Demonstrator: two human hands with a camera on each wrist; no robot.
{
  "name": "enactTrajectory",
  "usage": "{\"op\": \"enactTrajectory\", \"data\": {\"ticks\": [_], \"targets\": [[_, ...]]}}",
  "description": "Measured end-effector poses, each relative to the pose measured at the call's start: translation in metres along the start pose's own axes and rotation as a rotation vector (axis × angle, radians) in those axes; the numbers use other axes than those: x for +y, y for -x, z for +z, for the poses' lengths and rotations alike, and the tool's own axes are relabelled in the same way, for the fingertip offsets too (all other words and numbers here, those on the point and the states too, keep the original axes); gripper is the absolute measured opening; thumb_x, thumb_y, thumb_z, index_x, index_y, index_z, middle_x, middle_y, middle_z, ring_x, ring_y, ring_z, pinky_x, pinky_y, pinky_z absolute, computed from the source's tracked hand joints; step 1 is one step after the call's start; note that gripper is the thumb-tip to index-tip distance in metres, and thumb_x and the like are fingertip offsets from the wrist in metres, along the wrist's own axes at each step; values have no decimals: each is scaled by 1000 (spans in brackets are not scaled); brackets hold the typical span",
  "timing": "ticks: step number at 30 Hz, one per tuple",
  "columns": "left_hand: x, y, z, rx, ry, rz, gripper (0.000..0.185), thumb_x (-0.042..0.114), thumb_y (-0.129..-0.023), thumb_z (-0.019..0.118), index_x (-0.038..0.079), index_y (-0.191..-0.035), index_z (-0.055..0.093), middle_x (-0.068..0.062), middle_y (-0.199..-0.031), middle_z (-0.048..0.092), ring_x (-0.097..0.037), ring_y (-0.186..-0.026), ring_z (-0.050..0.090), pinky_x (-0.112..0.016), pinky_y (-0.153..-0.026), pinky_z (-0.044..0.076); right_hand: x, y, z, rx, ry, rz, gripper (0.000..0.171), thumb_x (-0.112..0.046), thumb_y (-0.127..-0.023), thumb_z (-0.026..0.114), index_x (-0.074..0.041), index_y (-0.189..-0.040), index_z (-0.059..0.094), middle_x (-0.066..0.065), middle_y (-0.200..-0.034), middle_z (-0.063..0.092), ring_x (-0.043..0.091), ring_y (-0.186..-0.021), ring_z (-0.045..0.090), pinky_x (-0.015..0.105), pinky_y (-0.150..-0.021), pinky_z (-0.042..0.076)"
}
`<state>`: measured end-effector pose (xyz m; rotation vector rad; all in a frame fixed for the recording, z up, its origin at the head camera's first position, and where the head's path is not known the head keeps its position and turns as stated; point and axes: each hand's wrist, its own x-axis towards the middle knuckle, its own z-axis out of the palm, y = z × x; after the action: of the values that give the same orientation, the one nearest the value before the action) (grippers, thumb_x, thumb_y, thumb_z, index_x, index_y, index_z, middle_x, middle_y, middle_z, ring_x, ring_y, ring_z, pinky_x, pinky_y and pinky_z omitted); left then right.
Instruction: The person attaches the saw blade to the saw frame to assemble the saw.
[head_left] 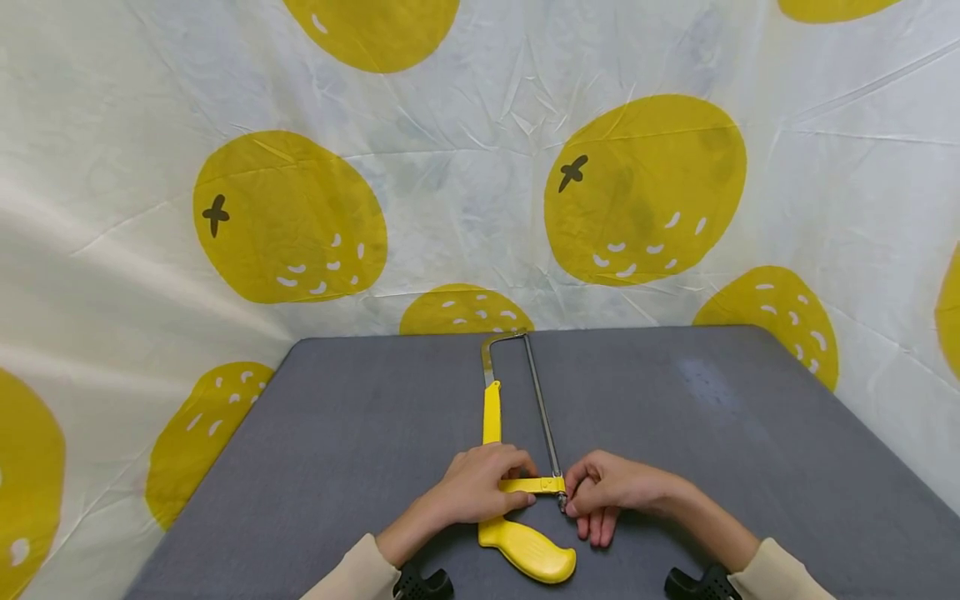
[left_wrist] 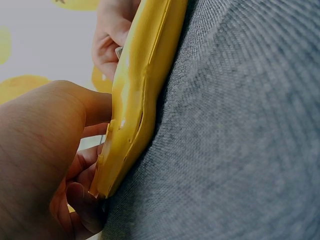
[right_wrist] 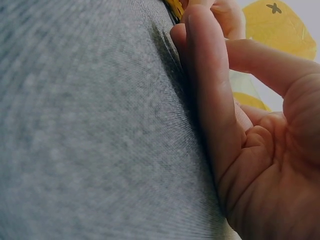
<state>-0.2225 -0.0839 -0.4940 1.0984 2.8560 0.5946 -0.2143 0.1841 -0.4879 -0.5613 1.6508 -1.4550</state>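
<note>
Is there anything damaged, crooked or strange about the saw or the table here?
Nothing stands out. The yellow-handled hacksaw lies flat on the grey fabric-covered table, its thin metal blade straight in the frame. The left hand holds the frame near the handle; the right hand pinches the blade's near end. A faint pale smudge marks the table.

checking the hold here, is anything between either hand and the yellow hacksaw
Nothing visible. The left hand grips the hacksaw frame just above its handle, and the right hand pinches the near end of the blade. Both hands touch the saw directly on the grey table.
</note>
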Motion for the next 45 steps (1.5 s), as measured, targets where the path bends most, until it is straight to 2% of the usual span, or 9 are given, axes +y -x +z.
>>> {"op": "enactTrajectory", "data": {"ticks": [45], "targets": [[-4, 1, 3, 12, -18, 17, 19, 46, -93, 74, 41, -110, 70, 19, -85, 55, 2, -74, 48, -21, -58, 38, 1, -1, 6, 34, 1, 1, 6, -6, -95, 65, -1, -97, 63, 4, -74, 74, 6, -57, 70, 26, -55, 58]]}}
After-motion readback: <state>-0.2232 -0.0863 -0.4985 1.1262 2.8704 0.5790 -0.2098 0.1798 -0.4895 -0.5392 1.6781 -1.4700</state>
